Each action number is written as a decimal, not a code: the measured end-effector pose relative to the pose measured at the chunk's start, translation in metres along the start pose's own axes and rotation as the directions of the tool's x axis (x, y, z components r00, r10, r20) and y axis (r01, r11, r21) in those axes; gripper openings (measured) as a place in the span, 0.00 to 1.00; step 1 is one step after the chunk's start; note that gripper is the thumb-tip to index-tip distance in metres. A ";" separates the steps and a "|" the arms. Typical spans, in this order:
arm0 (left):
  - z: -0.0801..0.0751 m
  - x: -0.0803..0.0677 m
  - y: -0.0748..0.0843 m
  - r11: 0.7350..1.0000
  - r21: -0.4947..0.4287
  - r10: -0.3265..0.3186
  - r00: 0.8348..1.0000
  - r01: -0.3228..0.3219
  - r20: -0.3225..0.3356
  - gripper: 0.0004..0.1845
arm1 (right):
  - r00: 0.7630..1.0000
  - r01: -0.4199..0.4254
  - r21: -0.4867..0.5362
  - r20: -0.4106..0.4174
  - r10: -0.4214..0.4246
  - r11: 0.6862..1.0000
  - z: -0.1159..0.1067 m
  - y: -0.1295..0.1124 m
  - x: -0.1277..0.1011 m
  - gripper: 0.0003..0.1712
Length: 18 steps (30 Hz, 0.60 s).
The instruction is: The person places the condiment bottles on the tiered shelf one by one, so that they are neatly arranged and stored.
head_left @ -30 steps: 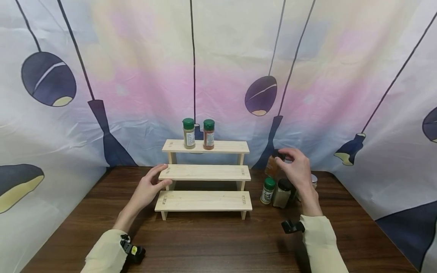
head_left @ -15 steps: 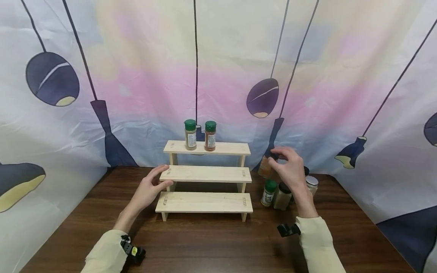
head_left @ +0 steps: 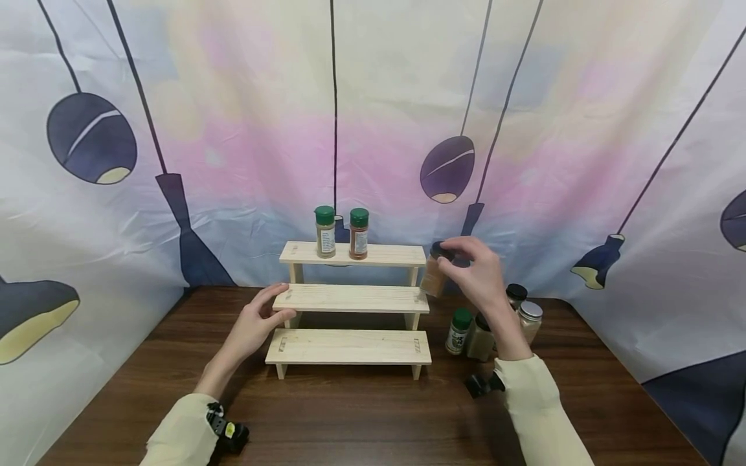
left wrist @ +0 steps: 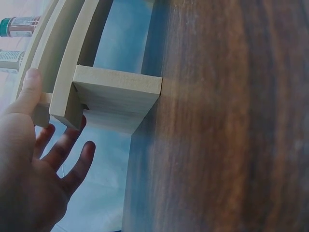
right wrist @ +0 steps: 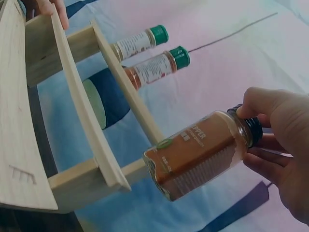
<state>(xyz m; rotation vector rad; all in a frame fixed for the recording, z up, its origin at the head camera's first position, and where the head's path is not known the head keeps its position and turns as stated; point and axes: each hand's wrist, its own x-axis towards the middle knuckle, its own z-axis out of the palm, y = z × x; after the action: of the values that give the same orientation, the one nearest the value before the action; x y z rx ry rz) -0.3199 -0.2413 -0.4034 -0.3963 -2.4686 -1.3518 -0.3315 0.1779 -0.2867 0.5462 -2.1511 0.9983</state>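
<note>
A three-step wooden rack (head_left: 350, 298) stands on the dark wood table (head_left: 350, 421). Two green-capped spice jars (head_left: 324, 232) (head_left: 358, 233) stand on its top step. My right hand (head_left: 474, 272) pinches the black cap of a spice jar of brown powder (head_left: 434, 270) and holds it in the air, tilted, by the right end of the rack between the top and middle steps; in the right wrist view the jar (right wrist: 198, 154) hangs from the fingers (right wrist: 275, 125). My left hand (head_left: 256, 320) rests on the left end of the middle step, thumb on top (left wrist: 29, 89).
Several more jars stand on the table right of the rack: a green-capped one (head_left: 458, 330), a black-capped one (head_left: 515, 296) and a silver-lidded one (head_left: 529, 319). A printed cloth backdrop (head_left: 175, 129) closes in the back and sides.
My right hand has lifted the black-capped jar from the group on the right and carried it up and left toward the rack. The left hand has stayed on the middle step.
</note>
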 end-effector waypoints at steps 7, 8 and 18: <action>-0.001 0.002 -0.008 1.000 -0.005 0.014 1.000 -0.014 -0.004 0.35 | 1.000 0.022 0.039 0.018 -0.023 0.999 0.006 -0.014 0.012 0.14; -0.001 0.002 -0.009 1.000 -0.007 0.014 1.000 -0.014 -0.005 0.35 | 0.999 0.031 0.036 0.022 -0.032 0.999 0.008 -0.016 0.014 0.14; 0.001 0.002 -0.008 1.000 -0.019 0.015 1.000 -0.015 0.001 0.35 | 0.994 0.080 0.088 0.068 -0.087 0.993 0.022 -0.034 0.034 0.14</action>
<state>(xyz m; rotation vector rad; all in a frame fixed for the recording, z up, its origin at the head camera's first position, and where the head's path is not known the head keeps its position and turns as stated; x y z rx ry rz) -0.3249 -0.2444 -0.4091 -0.4199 -2.4504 -1.3706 -0.3424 0.1372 -0.2554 0.7171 -2.1373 1.0417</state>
